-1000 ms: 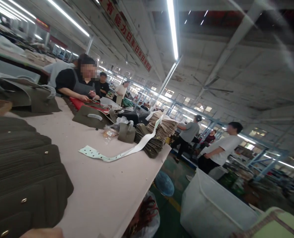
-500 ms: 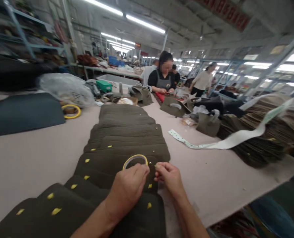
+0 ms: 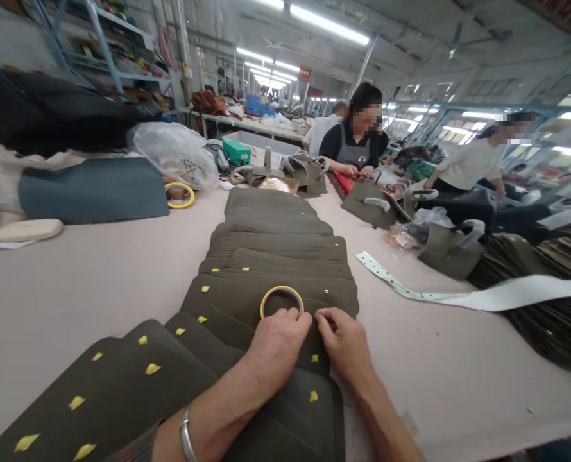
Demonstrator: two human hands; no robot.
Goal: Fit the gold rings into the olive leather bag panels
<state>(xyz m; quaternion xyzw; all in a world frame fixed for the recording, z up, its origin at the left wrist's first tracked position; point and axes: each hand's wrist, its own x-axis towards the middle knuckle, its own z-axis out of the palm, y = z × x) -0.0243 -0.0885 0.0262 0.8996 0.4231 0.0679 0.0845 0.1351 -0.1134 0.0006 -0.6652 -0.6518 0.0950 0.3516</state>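
Observation:
Overlapping dark olive panels run up the middle of the table, dotted with small yellow tape pieces. Closed round a yellow-edged tape roll, my left hand rests over the panels and wears a silver bangle. My right hand is just to its right at the panels' right edge, thumb and forefinger pinched together. Whatever is between those fingertips is too small to make out. A metal stud shows above my right hand.
A second tape roll lies beside a blue-grey sheet at left. A white perforated strip crosses the right side near stacked dark pieces. A person works across the table; another stands at right.
The camera view has turned left, so the scene sits farther right. My two hands are closer together, and the yellow bit seen earlier at my right fingertips no longer shows clearly.

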